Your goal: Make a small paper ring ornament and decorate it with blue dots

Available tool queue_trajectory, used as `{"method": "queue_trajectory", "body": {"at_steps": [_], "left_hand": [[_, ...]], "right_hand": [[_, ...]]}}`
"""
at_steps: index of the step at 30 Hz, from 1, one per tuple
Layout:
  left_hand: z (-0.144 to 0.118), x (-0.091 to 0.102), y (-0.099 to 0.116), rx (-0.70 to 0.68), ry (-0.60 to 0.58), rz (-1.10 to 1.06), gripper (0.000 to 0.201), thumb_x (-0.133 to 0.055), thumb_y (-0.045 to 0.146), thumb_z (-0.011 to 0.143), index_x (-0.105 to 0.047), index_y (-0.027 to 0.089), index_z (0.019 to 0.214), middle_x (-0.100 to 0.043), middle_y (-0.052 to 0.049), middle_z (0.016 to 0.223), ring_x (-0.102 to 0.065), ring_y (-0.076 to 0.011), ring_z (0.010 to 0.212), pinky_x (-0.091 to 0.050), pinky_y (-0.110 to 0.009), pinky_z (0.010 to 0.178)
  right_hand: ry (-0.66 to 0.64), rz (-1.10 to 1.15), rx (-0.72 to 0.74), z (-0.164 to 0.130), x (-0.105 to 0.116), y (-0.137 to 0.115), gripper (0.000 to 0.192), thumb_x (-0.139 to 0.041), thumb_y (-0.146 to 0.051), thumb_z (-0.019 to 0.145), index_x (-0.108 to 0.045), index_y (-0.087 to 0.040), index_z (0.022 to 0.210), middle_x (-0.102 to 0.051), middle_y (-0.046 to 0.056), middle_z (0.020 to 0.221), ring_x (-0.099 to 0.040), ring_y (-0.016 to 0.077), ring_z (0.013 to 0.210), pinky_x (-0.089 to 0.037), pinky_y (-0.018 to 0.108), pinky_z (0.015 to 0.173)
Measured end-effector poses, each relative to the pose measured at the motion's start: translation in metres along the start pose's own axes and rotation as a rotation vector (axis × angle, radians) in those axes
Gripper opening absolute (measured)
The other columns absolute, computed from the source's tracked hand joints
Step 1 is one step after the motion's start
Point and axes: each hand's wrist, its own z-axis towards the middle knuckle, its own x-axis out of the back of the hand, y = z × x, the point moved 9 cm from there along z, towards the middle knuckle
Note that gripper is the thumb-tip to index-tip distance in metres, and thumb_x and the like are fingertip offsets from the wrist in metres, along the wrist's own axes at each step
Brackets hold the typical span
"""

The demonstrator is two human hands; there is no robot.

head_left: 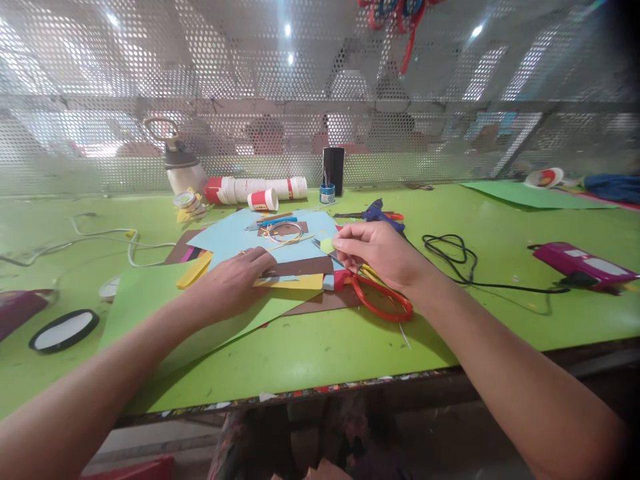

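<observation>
My left hand (235, 283) lies flat, fingers down, on a stack of coloured paper: a brown strip (300, 267), a yellow strip (293, 283) and a green sheet (150, 293). My right hand (383, 253) pinches a small yellow-green paper scrap (327, 245) over a light blue sheet (235, 233). Red-handled scissors (383, 303) lie on the table just below my right wrist. A thin wire ring (286, 231) rests on the blue sheet.
On the green table (320, 360): a blue glue gun (380, 213) with a black cord (450, 250), a magenta device (583, 263), a white-and-red tube (255, 189), a small cup (263, 199), a black cylinder (333, 170), a jug (183, 167), an oval mirror (64, 330). Perforated metal screen behind.
</observation>
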Motion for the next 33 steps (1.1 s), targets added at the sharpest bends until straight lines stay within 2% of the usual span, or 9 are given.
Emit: {"method": "queue_trajectory", "body": {"at_steps": [3, 5, 7, 9, 12, 19, 26, 30, 33], "left_hand": [[-0.011, 0.002, 0.014, -0.045, -0.058, -0.052, 0.027, -0.051, 0.037, 0.091, -0.055, 0.018, 0.111, -0.061, -0.011, 0.113, -0.063, -0.0259, 0.095, -0.053, -0.038, 0.076], [-0.019, 0.001, 0.023, -0.062, -0.119, -0.065, 0.034, -0.051, 0.04, 0.092, -0.056, 0.018, 0.118, -0.06, -0.012, 0.117, -0.063, -0.0299, 0.1, -0.053, -0.044, 0.081], [-0.024, 0.001, 0.031, -0.074, -0.159, -0.077, 0.036, -0.052, 0.03, 0.09, -0.054, 0.02, 0.125, -0.059, -0.013, 0.123, -0.061, -0.0308, 0.107, -0.051, -0.047, 0.088], [-0.028, 0.003, 0.035, -0.074, -0.167, -0.072, 0.046, -0.054, 0.019, 0.085, -0.05, 0.022, 0.131, -0.056, -0.013, 0.129, -0.059, -0.0311, 0.111, -0.05, -0.048, 0.091], [-0.032, 0.006, 0.039, -0.084, -0.142, -0.044, 0.054, -0.053, 0.007, 0.077, -0.05, 0.023, 0.129, -0.057, -0.011, 0.129, -0.059, -0.0304, 0.112, -0.051, -0.046, 0.091], [-0.039, 0.019, 0.044, -0.191, 0.033, -0.033, 0.029, -0.049, 0.003, 0.082, -0.058, 0.018, 0.105, -0.06, -0.012, 0.128, -0.062, -0.0257, 0.107, -0.053, -0.036, 0.084], [-0.041, 0.012, 0.042, -0.225, 0.089, -0.054, 0.018, -0.051, 0.008, 0.087, -0.06, 0.018, 0.098, -0.062, -0.012, 0.124, -0.065, -0.0243, 0.103, -0.054, -0.036, 0.081], [-0.04, 0.01, 0.045, -0.219, 0.101, -0.067, 0.012, -0.055, 0.021, 0.091, -0.058, 0.019, 0.102, -0.054, -0.013, 0.136, -0.063, -0.0267, 0.109, -0.055, -0.037, 0.081], [-0.039, 0.009, 0.047, -0.22, 0.102, -0.047, 0.008, -0.056, 0.021, 0.09, -0.058, 0.019, 0.098, -0.047, -0.013, 0.145, -0.061, -0.0286, 0.113, -0.055, -0.039, 0.083]], "right_hand": [[-0.003, -0.001, 0.004, -0.001, 0.0, 0.0, 0.012, -0.071, -0.02, 0.075, -0.064, -0.016, 0.067, -0.061, 0.0, 0.058, -0.05, 0.0083, 0.05, -0.038, 0.023, 0.047], [-0.006, -0.004, 0.004, -0.002, -0.001, -0.001, 0.012, -0.071, -0.021, 0.075, -0.064, -0.016, 0.067, -0.061, 0.0, 0.058, -0.05, 0.0081, 0.05, -0.039, 0.023, 0.048], [-0.008, -0.007, 0.001, -0.003, -0.001, -0.001, 0.014, -0.072, -0.023, 0.075, -0.064, -0.015, 0.067, -0.06, 0.0, 0.059, -0.049, 0.0078, 0.05, -0.039, 0.023, 0.048], [-0.01, -0.011, -0.004, -0.003, -0.002, 0.0, 0.015, -0.073, -0.025, 0.074, -0.064, -0.015, 0.067, -0.061, 0.0, 0.059, -0.049, 0.0079, 0.051, -0.039, 0.023, 0.048], [-0.015, -0.015, -0.012, -0.003, -0.002, 0.002, 0.017, -0.075, -0.028, 0.073, -0.065, -0.015, 0.069, -0.061, 0.0, 0.06, -0.05, 0.008, 0.051, -0.039, 0.024, 0.049], [-0.013, -0.019, -0.022, -0.002, -0.003, 0.006, 0.023, -0.078, -0.034, 0.072, -0.066, -0.015, 0.069, -0.061, 0.0, 0.06, -0.049, 0.0079, 0.051, -0.041, 0.024, 0.05], [-0.009, -0.009, -0.025, -0.002, -0.003, 0.006, 0.027, -0.081, -0.037, 0.069, -0.066, -0.015, 0.069, -0.061, 0.0, 0.059, -0.05, 0.0088, 0.05, -0.043, 0.025, 0.049], [0.0, -0.01, -0.012, -0.001, -0.001, 0.004, 0.024, -0.08, -0.035, 0.069, -0.066, -0.015, 0.069, -0.062, 0.0, 0.06, -0.05, 0.0087, 0.05, -0.042, 0.025, 0.049], [0.006, -0.009, -0.002, -0.001, 0.0, 0.003, 0.021, -0.078, -0.032, 0.07, -0.065, -0.015, 0.068, -0.062, 0.0, 0.06, -0.049, 0.0084, 0.05, -0.04, 0.024, 0.048]]}}
